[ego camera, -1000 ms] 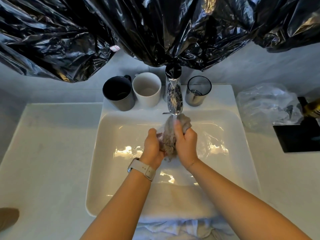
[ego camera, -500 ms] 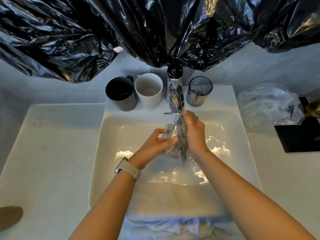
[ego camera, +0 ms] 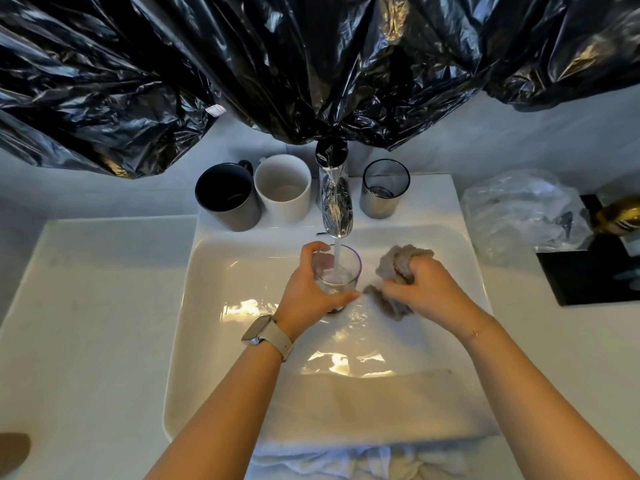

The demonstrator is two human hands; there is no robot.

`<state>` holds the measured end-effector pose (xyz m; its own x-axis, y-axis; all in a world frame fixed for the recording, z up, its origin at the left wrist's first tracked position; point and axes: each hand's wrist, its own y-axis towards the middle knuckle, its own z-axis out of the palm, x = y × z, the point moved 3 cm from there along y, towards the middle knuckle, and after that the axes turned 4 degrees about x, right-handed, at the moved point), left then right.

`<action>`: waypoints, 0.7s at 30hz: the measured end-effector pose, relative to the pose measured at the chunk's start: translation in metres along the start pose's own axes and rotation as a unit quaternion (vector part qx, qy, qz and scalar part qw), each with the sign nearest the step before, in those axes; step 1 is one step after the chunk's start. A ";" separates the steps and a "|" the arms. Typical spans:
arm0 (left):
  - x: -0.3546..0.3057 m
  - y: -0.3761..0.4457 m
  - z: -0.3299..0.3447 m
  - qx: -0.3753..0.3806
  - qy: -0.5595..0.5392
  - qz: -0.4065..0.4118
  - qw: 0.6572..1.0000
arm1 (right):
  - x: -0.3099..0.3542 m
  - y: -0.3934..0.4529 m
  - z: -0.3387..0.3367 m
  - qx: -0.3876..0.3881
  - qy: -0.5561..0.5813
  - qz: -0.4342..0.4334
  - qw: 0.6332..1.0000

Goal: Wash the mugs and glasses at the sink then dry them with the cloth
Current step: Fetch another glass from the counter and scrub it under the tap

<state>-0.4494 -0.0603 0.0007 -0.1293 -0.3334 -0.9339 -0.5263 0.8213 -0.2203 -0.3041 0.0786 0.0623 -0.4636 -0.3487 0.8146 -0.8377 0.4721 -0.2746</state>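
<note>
White counter surrounds a white rectangular sink, and crinkled black plastic sheeting hangs across the wall above it. On the ledge behind the basin stand a dark mug, a white mug just beside it, the chrome tap, and a smoky tumbler on the tap's far side. Water runs from the tap straight into a clear glass, which stands upright over the basin. The left hand grips this glass, fingers curled round its far rim and thumb pressed along its near side; a pale watch sits on that wrist. Just beside the glass, the right hand clutches a bunched grey cloth, with fingers closed tightly round it and folds spilling out above and below the fist. A light towel lies draped over the sink's near edge. Crumpled clear plastic rests on the counter to the right, next to a black tray.
</note>
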 end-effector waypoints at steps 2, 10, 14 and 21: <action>-0.001 0.002 0.001 -0.005 0.008 0.005 1.000 | -0.008 -0.002 -0.003 0.052 -0.185 0.006 0.981; -0.006 0.003 0.001 -0.027 0.091 0.040 0.995 | -0.035 -0.011 -0.021 0.052 -0.240 0.010 0.969; -0.007 0.005 0.003 -0.024 0.083 0.018 0.996 | -0.029 -0.016 -0.013 0.013 -0.001 -0.032 0.999; -0.013 0.006 -0.003 -0.002 -0.057 -0.063 0.996 | -0.037 -0.009 -0.011 -0.051 0.335 0.094 0.936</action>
<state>-0.4534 -0.0520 0.0123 0.0335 -0.3791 -0.9247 -0.5359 0.7742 -0.3368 -0.2763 0.0959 0.0399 -0.2863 0.3170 0.9042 -0.7125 0.5605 -0.4221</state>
